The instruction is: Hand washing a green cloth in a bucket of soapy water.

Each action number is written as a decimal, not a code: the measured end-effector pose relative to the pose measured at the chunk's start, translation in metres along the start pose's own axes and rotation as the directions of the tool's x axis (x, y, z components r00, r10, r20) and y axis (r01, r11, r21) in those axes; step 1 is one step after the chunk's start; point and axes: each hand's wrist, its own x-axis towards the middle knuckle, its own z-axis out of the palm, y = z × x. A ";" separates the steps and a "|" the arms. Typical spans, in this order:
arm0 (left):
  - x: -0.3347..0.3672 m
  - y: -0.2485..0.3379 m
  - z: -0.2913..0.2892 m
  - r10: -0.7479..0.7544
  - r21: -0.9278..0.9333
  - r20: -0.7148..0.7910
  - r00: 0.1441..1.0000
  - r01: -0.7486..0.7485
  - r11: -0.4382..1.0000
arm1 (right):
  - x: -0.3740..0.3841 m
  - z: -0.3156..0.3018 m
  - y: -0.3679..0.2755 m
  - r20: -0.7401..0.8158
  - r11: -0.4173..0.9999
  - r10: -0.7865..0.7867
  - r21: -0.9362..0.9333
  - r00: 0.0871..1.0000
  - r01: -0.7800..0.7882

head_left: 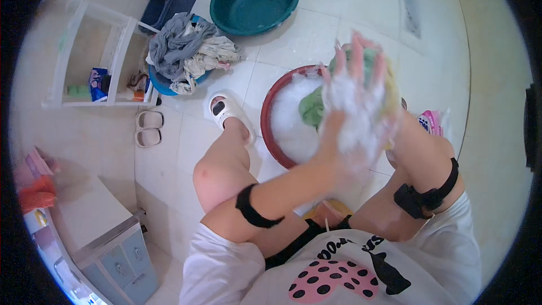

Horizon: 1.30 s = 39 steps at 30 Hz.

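Note:
A red-brown basin (270, 135) full of white suds stands on the floor between my legs. Just above its right side, my left hand (357, 82) is covered in foam, with its fingers stretched over a bunched green and yellow cloth (370, 59) and gripping it. Foam and motion blur smear my right hand (387, 130), close beside the left at the cloth; its fingers cannot be made out. More green cloth (312, 107) rises out of the suds next to my left wrist.
A dark green tub (254, 1) stands ahead. At the left are a blue basin (164, 82) heaped with grey and pale clothes (186, 48), a white shelf (121, 104), sandals (149, 128) and a cabinet (121, 260). A pink package (432, 122) lies beyond my right knee.

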 end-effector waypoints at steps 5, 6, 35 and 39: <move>0.030 -0.031 -0.015 -0.436 -0.038 0.163 0.885 0.447 0.893 | 0.032 0.030 -0.031 -0.846 0.467 0.498 0.076 0.191 -0.881; 0.019 -0.048 -0.002 -0.351 -0.666 0.313 0.883 0.467 0.582 | 0.040 0.033 -0.037 -0.843 0.469 0.500 0.068 0.201 -0.880; 0.030 -0.072 -0.046 -0.232 -0.772 0.010 0.973 0.155 0.617 | 0.076 0.034 -0.054 -0.343 -0.287 0.818 -0.939 0.461 -0.189; 0.025 -0.072 -0.042 0.147 -0.501 -0.129 0.981 -0.193 0.843 | 0.068 0.028 -0.037 -0.182 -0.234 0.766 -0.972 0.616 0.004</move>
